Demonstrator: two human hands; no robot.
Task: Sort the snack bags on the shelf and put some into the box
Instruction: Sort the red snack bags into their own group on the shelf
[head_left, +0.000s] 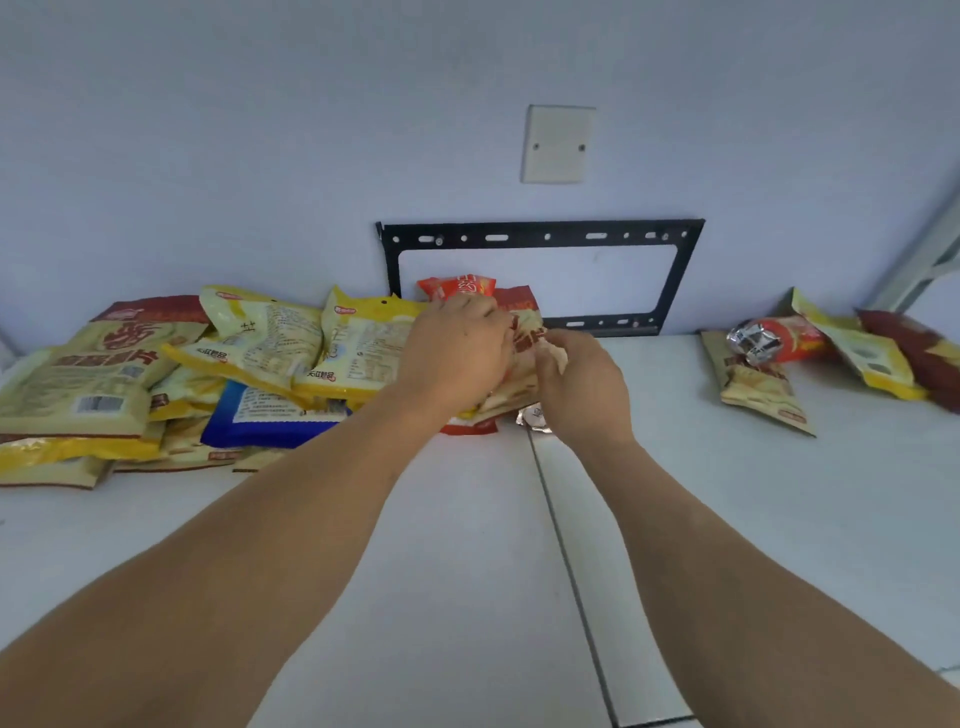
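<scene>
A heap of snack bags lies on the white shelf against the wall. Both my hands meet at the heap's right end on a beige bag with red lettering. My left hand grips its upper left part with curled fingers. My right hand pinches its right edge. An orange-red bag stands behind my left hand. Yellow bags, a blue bag and big beige bags fill the left side. No box is in view.
A smaller group of bags lies at the right: a beige bag, a red bag with a silver end, a yellow bag. A black metal bracket and a white cover plate sit on the wall. A seam divides the shelf.
</scene>
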